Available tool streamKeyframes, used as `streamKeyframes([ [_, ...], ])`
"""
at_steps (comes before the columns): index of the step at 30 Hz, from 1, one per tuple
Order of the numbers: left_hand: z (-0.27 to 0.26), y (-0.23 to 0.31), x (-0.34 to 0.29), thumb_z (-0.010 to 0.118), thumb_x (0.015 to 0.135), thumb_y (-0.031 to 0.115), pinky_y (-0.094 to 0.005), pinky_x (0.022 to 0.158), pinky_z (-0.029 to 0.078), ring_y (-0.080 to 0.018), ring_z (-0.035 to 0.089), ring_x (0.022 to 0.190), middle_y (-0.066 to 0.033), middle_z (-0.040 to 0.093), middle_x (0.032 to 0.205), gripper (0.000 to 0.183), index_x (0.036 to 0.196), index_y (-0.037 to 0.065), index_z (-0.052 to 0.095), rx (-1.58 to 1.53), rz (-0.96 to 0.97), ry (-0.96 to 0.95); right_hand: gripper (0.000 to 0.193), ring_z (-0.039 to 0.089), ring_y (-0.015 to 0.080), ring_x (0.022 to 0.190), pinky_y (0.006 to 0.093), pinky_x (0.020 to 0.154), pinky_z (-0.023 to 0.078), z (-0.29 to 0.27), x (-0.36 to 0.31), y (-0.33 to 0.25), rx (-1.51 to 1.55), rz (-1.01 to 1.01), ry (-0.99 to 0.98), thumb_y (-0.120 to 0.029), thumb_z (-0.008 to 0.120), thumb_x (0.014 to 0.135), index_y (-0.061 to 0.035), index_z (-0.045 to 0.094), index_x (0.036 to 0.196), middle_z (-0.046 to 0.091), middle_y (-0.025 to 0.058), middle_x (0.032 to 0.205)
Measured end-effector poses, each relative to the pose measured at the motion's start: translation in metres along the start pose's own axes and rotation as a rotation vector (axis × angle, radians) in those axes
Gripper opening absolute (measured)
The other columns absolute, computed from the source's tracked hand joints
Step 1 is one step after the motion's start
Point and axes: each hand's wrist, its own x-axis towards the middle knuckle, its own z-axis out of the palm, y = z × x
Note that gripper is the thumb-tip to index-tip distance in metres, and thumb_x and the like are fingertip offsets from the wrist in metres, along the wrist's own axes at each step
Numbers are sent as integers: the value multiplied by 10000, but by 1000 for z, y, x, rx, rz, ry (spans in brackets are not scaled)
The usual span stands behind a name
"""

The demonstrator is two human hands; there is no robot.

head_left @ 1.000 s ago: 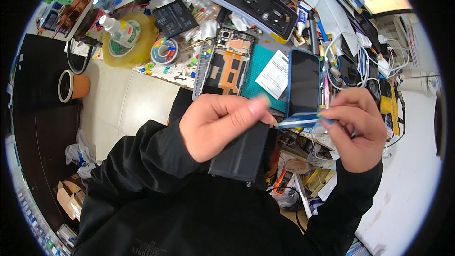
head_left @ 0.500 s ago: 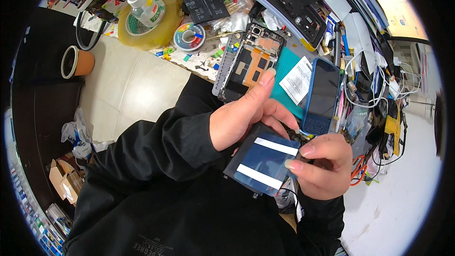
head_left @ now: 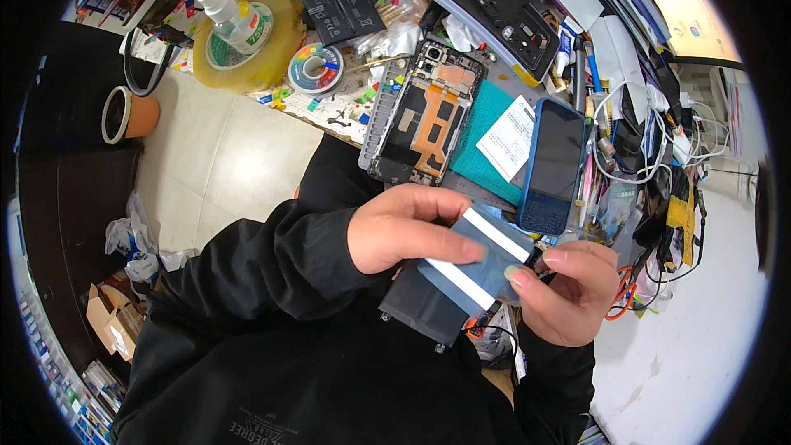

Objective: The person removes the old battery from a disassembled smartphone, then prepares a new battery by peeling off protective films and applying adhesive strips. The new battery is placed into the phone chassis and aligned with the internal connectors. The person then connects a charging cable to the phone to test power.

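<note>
The blue film [head_left: 494,265] lies over the far right part of a black slab [head_left: 424,305], near the person's body. It looks light, thin and slick, easily creased; its edges, clear of the white strips [head_left: 498,235], seem the best hold. The left hand [head_left: 412,235] grips both, thumb on the film, most fingers hidden; the right hand [head_left: 568,292], fingers bent, pinches the film's right edge.

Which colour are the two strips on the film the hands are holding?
White strips on a translucent blue film; the head view shows them best.
</note>
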Motion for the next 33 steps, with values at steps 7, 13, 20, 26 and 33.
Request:
streamKeyframes([
  [7,1,-6,1,717,921,37,-248,854,493,-71,623,943,-5,682,1005,117,1029,4,686,229,229,84,422,627,210,973,307,811,520,-4,-5,4,819,871,138,78,720,806,-16,663,1213,629,139,1192],
  [13,5,-6,4,697,949,69,-292,947,491,-136,629,1047,-75,681,1138,239,1170,-17,673,560,341,70,256,628,101,871,232,764,506,0,1,-14,1069,1098,87,46,706,892,65,619,1132,678,93,1031],
  [20,3,-15,-3,605,947,-11,-309,972,497,-170,642,1077,-122,647,1226,461,1375,28,437,214,287,169,214,656,118,850,261,791,520,-6,-18,-5,1096,1067,337,-1,735,861,7,641,1053,696,78,978],
  [26,-14,-21,-26,756,792,-112,-309,914,553,-184,696,1011,-138,704,1130,758,1409,36,342,288,44,180,238,669,194,980,351,914,523,-14,-48,-6,1267,1140,395,39,679,857,38,612,1086,697,136,1075],
  [33,-16,-40,-22,758,860,-35,-304,911,577,-177,724,971,-130,744,1076,298,1147,-14,681,-188,33,248,202,674,194,885,338,837,542,-4,-44,-16,1471,1107,301,54,697,831,28,631,1021,692,140,990],
])
